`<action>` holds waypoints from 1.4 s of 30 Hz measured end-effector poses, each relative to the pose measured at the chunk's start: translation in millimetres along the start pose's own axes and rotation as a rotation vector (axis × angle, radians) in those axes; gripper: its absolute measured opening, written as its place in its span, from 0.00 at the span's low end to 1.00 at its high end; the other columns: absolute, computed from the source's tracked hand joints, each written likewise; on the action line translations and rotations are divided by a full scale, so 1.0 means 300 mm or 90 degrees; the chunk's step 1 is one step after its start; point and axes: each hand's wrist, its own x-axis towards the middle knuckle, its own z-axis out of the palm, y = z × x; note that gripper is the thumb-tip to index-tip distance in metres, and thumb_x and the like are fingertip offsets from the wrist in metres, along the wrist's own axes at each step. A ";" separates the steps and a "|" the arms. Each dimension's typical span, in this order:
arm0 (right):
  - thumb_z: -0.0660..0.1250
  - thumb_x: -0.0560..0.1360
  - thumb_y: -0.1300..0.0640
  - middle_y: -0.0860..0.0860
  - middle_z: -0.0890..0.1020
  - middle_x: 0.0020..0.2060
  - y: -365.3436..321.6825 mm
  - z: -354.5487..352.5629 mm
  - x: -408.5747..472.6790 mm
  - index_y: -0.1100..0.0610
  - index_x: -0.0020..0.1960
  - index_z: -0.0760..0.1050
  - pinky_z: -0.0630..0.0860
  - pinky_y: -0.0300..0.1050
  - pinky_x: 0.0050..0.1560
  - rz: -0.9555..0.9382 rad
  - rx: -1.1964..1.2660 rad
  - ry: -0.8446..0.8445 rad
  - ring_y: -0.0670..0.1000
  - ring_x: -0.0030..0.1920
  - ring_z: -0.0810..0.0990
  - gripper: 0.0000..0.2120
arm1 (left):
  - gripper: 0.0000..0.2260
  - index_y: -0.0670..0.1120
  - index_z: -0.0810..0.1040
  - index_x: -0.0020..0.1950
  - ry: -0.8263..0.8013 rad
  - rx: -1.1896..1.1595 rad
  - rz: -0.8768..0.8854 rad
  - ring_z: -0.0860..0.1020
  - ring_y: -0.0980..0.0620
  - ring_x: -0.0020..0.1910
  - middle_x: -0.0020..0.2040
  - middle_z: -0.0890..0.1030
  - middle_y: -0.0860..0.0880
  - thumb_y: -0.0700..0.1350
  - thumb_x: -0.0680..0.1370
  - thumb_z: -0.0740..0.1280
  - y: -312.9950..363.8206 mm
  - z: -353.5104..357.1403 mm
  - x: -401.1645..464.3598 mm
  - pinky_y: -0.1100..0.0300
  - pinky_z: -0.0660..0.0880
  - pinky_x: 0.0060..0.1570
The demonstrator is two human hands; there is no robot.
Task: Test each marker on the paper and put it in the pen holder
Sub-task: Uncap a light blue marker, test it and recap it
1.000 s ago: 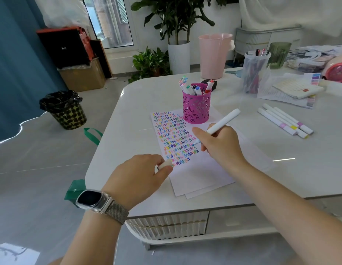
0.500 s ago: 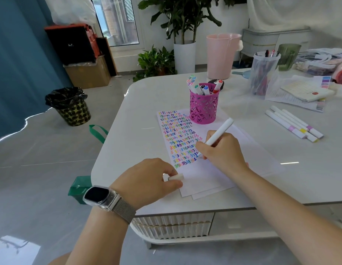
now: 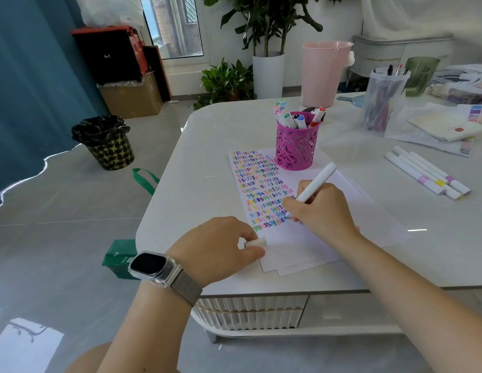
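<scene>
My right hand (image 3: 322, 208) grips a white marker (image 3: 316, 183), its tip down on the paper (image 3: 301, 238) beside the lowest rows of coloured squiggles (image 3: 261, 189). My left hand (image 3: 221, 246) rests at the paper's near left corner and pinches the marker's white cap (image 3: 257, 242). The pink lattice pen holder (image 3: 296, 146) stands on the paper's far end with several capped markers (image 3: 293, 117) in it. Several white markers (image 3: 428, 172) lie side by side on the table to the right.
A clear cup of pens (image 3: 382, 99), a notebook on papers (image 3: 444, 127) and a green cup (image 3: 421, 75) sit at the table's far right. A pink bin (image 3: 324, 72), plants (image 3: 229, 82) and a black-bagged waste basket (image 3: 105, 142) stand on the floor beyond the table (image 3: 207, 157).
My right hand has moved the marker tip a little down the paper to the last squiggle row. My left hand keeps the cap at the paper's corner.
</scene>
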 end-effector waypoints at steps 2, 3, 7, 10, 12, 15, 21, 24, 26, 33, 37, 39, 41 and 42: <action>0.70 0.68 0.60 0.55 0.80 0.25 0.002 -0.002 0.002 0.62 0.31 0.71 0.74 0.45 0.32 0.006 0.006 0.003 0.53 0.32 0.82 0.11 | 0.11 0.55 0.79 0.52 0.000 0.005 0.002 0.68 0.62 0.33 0.33 0.70 0.59 0.58 0.76 0.62 0.001 0.000 0.001 0.61 0.67 0.42; 0.70 0.69 0.60 0.55 0.80 0.25 0.003 -0.003 0.002 0.62 0.31 0.70 0.73 0.44 0.31 0.007 0.007 0.003 0.52 0.31 0.82 0.12 | 0.11 0.55 0.78 0.53 0.000 0.006 0.003 0.68 0.62 0.33 0.33 0.70 0.59 0.58 0.77 0.62 0.001 0.000 0.002 0.61 0.67 0.42; 0.71 0.69 0.59 0.53 0.79 0.25 0.001 -0.002 -0.003 0.59 0.30 0.70 0.72 0.41 0.30 0.009 0.002 -0.013 0.42 0.25 0.78 0.13 | 0.10 0.55 0.78 0.52 0.000 0.005 0.002 0.68 0.62 0.33 0.33 0.70 0.59 0.58 0.77 0.62 0.002 0.001 0.004 0.61 0.66 0.42; 0.70 0.69 0.60 0.57 0.79 0.26 0.001 -0.003 -0.002 0.59 0.30 0.68 0.70 0.40 0.29 0.008 0.005 0.000 0.48 0.28 0.80 0.14 | 0.11 0.55 0.79 0.52 -0.002 0.001 0.001 0.69 0.62 0.34 0.33 0.71 0.58 0.58 0.77 0.62 0.000 0.001 0.002 0.61 0.67 0.43; 0.70 0.69 0.60 0.59 0.79 0.26 0.002 -0.005 0.001 0.58 0.29 0.67 0.70 0.41 0.28 0.008 0.009 0.007 0.51 0.30 0.81 0.15 | 0.11 0.55 0.78 0.52 -0.005 0.000 0.002 0.69 0.61 0.34 0.33 0.71 0.58 0.58 0.77 0.62 -0.001 0.000 0.001 0.61 0.67 0.43; 0.71 0.69 0.60 0.53 0.78 0.24 -0.004 -0.004 -0.002 0.57 0.29 0.68 0.75 0.43 0.32 0.014 0.020 -0.030 0.50 0.30 0.82 0.14 | 0.10 0.55 0.78 0.52 -0.005 -0.003 0.002 0.69 0.62 0.33 0.33 0.71 0.58 0.58 0.77 0.62 -0.002 0.000 0.003 0.61 0.68 0.43; 0.70 0.70 0.59 0.50 0.76 0.20 -0.027 -0.032 0.006 0.56 0.26 0.69 0.65 0.38 0.26 0.088 0.221 0.081 0.44 0.21 0.69 0.17 | 0.11 0.55 0.79 0.51 -0.002 0.000 0.004 0.69 0.62 0.33 0.33 0.71 0.58 0.58 0.76 0.62 -0.002 0.000 -0.001 0.61 0.68 0.42; 0.71 0.72 0.56 0.49 0.73 0.19 -0.074 -0.075 0.013 0.56 0.26 0.69 0.62 0.37 0.24 0.133 0.338 0.121 0.47 0.21 0.64 0.19 | 0.12 0.55 0.79 0.50 0.026 0.010 0.010 0.70 0.62 0.32 0.32 0.71 0.58 0.59 0.77 0.61 0.002 -0.001 -0.002 0.61 0.68 0.40; 0.72 0.73 0.57 0.48 0.71 0.18 -0.121 -0.110 0.004 0.57 0.29 0.70 0.61 0.34 0.21 0.130 0.410 0.107 0.46 0.20 0.64 0.17 | 0.12 0.55 0.78 0.48 0.065 0.013 0.017 0.71 0.60 0.32 0.32 0.73 0.57 0.59 0.77 0.60 0.008 -0.004 0.001 0.60 0.68 0.37; 0.69 0.75 0.54 0.51 0.77 0.24 -0.193 -0.189 -0.082 0.56 0.37 0.79 0.67 0.36 0.22 0.145 0.443 -0.046 0.47 0.23 0.70 0.09 | 0.11 0.53 0.77 0.45 0.235 -0.021 0.062 0.72 0.55 0.35 0.35 0.76 0.54 0.58 0.77 0.60 0.047 -0.012 0.002 0.58 0.71 0.37; 0.63 0.77 0.59 0.54 0.76 0.23 -0.201 -0.187 -0.103 0.58 0.36 0.79 0.66 0.37 0.22 0.154 0.462 -0.106 0.49 0.23 0.70 0.12 | 0.10 0.53 0.76 0.46 0.270 -0.033 0.079 0.72 0.55 0.34 0.38 0.77 0.55 0.58 0.77 0.62 0.064 -0.007 0.006 0.57 0.72 0.37; 0.62 0.76 0.62 0.55 0.76 0.23 -0.204 -0.179 -0.103 0.59 0.36 0.77 0.66 0.39 0.22 0.139 0.458 -0.112 0.50 0.23 0.70 0.11 | 0.09 0.54 0.76 0.46 0.286 -0.034 0.080 0.72 0.56 0.34 0.38 0.76 0.57 0.57 0.77 0.62 0.069 -0.007 0.006 0.58 0.71 0.36; 0.62 0.76 0.62 0.54 0.76 0.23 -0.206 -0.174 -0.099 0.60 0.36 0.76 0.66 0.39 0.23 0.133 0.463 -0.112 0.50 0.24 0.70 0.10 | 0.09 0.54 0.76 0.45 0.300 -0.036 0.083 0.73 0.57 0.33 0.37 0.76 0.57 0.57 0.76 0.62 0.073 -0.009 0.006 0.59 0.71 0.35; 0.62 0.76 0.62 0.54 0.76 0.23 -0.206 -0.174 -0.098 0.60 0.36 0.76 0.67 0.39 0.23 0.131 0.466 -0.113 0.50 0.24 0.70 0.10 | 0.09 0.54 0.77 0.45 0.306 -0.038 0.086 0.74 0.57 0.33 0.37 0.76 0.57 0.57 0.76 0.63 0.075 -0.011 0.005 0.59 0.71 0.35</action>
